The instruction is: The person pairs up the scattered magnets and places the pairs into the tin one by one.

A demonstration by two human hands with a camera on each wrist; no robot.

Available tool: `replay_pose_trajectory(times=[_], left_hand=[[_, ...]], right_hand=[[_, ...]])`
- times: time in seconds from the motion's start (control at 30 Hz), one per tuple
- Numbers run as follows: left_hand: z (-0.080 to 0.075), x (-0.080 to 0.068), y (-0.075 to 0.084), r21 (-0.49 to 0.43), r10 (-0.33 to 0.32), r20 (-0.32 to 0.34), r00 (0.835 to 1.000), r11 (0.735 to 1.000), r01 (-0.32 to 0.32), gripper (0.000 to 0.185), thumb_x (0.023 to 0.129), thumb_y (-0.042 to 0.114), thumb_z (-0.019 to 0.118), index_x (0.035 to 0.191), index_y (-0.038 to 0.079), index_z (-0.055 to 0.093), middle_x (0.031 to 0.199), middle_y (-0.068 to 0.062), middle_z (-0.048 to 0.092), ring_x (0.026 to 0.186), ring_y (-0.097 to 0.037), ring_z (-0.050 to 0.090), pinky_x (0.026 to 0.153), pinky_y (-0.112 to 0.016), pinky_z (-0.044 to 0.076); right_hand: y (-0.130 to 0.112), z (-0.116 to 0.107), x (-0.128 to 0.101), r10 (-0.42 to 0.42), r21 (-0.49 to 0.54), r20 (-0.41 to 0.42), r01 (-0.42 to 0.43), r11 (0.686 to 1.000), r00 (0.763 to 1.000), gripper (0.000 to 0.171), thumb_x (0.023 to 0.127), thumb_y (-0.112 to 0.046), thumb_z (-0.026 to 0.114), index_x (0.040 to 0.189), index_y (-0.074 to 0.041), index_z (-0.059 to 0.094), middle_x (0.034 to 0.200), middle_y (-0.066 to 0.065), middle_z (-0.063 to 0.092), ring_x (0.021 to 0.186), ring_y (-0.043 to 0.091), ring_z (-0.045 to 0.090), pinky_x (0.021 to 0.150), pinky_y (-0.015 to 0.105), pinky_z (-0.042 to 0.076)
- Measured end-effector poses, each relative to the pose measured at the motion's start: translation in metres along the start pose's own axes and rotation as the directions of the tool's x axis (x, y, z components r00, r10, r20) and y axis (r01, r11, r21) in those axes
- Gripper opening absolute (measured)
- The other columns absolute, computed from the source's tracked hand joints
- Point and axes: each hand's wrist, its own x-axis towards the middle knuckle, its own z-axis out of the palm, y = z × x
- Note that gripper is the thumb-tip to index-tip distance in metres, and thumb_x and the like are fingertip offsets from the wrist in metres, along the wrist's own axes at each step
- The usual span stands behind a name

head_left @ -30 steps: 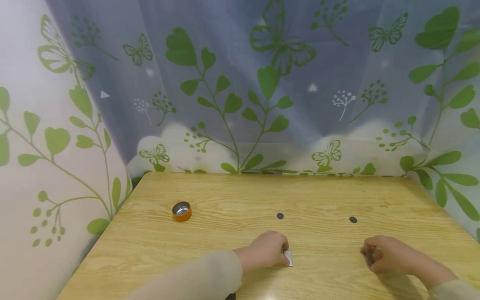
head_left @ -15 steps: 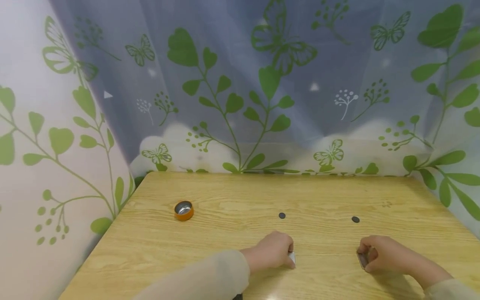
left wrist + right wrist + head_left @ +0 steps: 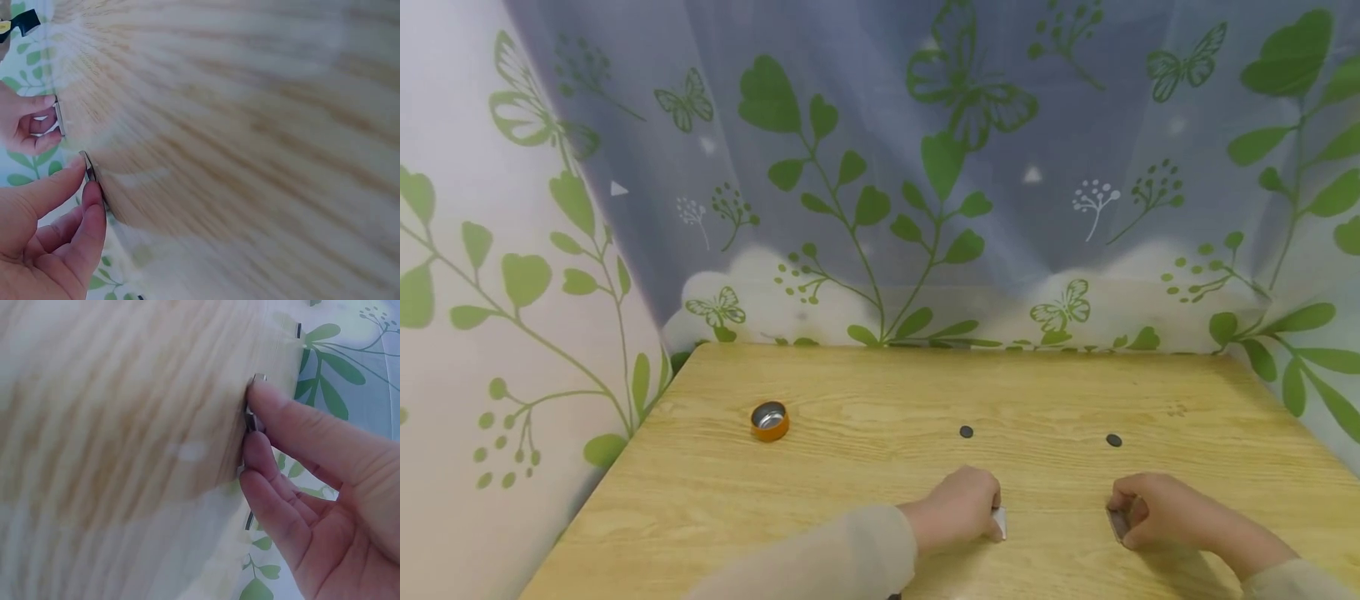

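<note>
Near the front of the wooden table, my left hand (image 3: 955, 512) pinches a small flat silver rectangular piece (image 3: 1002, 524) between thumb and fingers. In the left wrist view this piece (image 3: 89, 167) stands on edge at the tabletop, partly covered by the fingertips. To the right, my right hand (image 3: 1172, 518) pinches a similar thin rectangular piece (image 3: 1117, 526), darker on the side seen from the head. The right wrist view shows its metallic edge (image 3: 251, 421) between thumb and fingers. A gap of bare wood separates the two pieces. Their exact kind cannot be told.
Two small black discs (image 3: 966, 432) lie beyond the hands, the right disc (image 3: 1114, 440) behind my right hand. A small orange bowl (image 3: 770, 433) with a shiny metal inside stands at the left. A patterned curtain (image 3: 865, 167) borders the table's back and sides.
My left hand has slid rightward with its piece, and my right hand leftward with its own, so the gap between them is narrower. The discs and bowl stay where they were.
</note>
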Motion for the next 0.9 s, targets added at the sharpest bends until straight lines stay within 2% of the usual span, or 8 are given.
replay_pose_trajectory(times=[0.4,0.7,0.9], left_hand=[[0.002,0.006,0.013,0.034,-0.008,-0.003,1.000,0.999,0.008,0.026,0.070,0.027,0.081,0.084,0.009,0.068,0.076,0.007,0.061,0.063,-0.003,0.048,0.058,-0.014,0.042],[0.008,0.012,0.021,0.050,-0.027,0.008,1.000,0.998,0.027,0.027,0.070,0.029,0.081,0.087,0.012,0.069,0.076,0.009,0.061,0.061,-0.003,0.049,0.057,-0.015,0.042],[0.009,0.014,0.025,0.063,-0.022,-0.007,1.000,0.998,0.022,0.026,0.070,0.030,0.081,0.086,0.012,0.070,0.073,0.009,0.061,0.059,-0.003,0.048,0.055,-0.014,0.041]], right_hand=[[-0.006,0.004,0.008,-0.027,0.006,0.012,0.027,1.000,1.000,0.028,0.069,-0.010,0.080,0.088,-0.006,0.059,0.090,0.004,0.061,0.068,0.006,0.057,0.059,0.025,0.048],[-0.009,0.007,0.012,-0.027,0.009,0.018,0.026,1.000,0.999,0.029,0.069,-0.009,0.080,0.086,-0.006,0.057,0.083,0.001,0.059,0.066,0.006,0.055,0.057,0.025,0.046],[-0.009,0.007,0.015,-0.033,0.004,0.017,0.033,0.999,0.999,0.028,0.069,-0.009,0.080,0.086,-0.006,0.058,0.087,0.002,0.060,0.067,0.006,0.056,0.057,0.025,0.047]])
